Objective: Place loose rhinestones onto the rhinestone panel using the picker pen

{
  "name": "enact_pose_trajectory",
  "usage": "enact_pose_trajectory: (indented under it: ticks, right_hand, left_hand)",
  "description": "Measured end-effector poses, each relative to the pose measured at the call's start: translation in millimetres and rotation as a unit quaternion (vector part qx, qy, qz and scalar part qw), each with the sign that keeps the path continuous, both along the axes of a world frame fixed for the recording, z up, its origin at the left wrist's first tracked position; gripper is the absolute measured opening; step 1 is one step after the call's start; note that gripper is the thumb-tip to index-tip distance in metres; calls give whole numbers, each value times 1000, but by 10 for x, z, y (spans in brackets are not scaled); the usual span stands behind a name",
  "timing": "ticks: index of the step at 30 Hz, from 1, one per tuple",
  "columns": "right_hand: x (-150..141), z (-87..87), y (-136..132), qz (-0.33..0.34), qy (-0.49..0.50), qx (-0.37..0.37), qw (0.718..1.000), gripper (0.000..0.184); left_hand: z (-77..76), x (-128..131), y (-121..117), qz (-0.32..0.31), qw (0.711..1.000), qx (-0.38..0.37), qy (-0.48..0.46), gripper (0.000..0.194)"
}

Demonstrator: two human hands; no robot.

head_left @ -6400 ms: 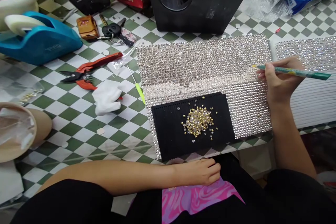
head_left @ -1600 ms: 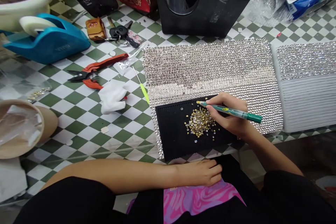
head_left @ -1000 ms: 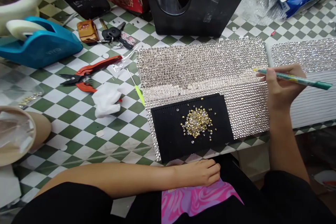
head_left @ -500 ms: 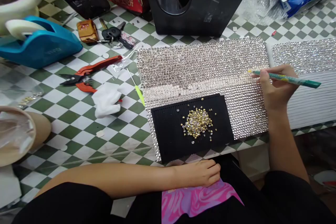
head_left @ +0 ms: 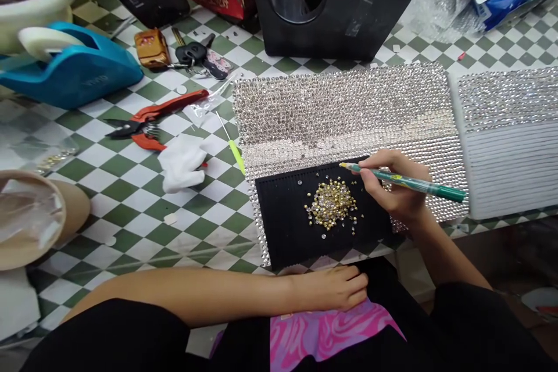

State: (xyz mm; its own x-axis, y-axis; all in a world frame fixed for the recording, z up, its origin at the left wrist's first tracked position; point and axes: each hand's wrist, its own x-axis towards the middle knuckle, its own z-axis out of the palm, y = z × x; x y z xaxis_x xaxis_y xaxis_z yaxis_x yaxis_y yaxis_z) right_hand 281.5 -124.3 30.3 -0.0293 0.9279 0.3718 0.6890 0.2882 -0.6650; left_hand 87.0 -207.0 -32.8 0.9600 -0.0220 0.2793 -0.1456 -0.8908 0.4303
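We look down on a matte black ridged tray [head_left: 300,232] on a green-and-white checkered worktop [head_left: 131,209]. On the tray lies a loose heap of small gold-backed crystal rhinestones [head_left: 331,203], with a few strays scattered around it. Our right hand [head_left: 392,186] sits over the tray's right end, thumb and fingers pinching a slim green pen-shaped pick [head_left: 405,180]. The pick's pale yellow tip hovers at the tray's top edge, apart from the heap. Our left hand [head_left: 326,289] rests just below the tray's near edge, its fingers loosely curled and holding nothing, above a pink marbled cloth [head_left: 326,331]. The tray sits on the lower part of a large panel of clear rhinestones [head_left: 340,110], which glitters in dense rows and extends beyond the tray's top and right sides, with a paler band across its middle. Right of the tray, beyond that panel, lies a second rhinestone-covered piece with a ribbed white side [head_left: 508,139]. Left of the tray are red-handled snips [head_left: 148,122], a crumpled white cloth [head_left: 183,165] and a thin tool with a lime-green handle [head_left: 234,154]. Behind the tray stands a black plastic holder [head_left: 331,11].
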Motion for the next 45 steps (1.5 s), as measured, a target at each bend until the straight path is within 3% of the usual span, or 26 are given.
enact_pose_trajectory:
  ticks: [12, 42, 45]
  right_hand:
    - [-139, 20, 64, 102, 0, -23, 994, 4]
    - [-138, -16, 57, 84, 26, -30, 996, 8]
    - [-75, -35, 21, 55, 44, -33, 997, 9]
  left_hand:
    - [-1, 7, -2, 1, 1000, 3, 4, 14]
    - [-6, 14, -4, -5, 1000, 1, 11, 15]
    - [0, 10, 1, -4, 1000, 0, 14, 15]
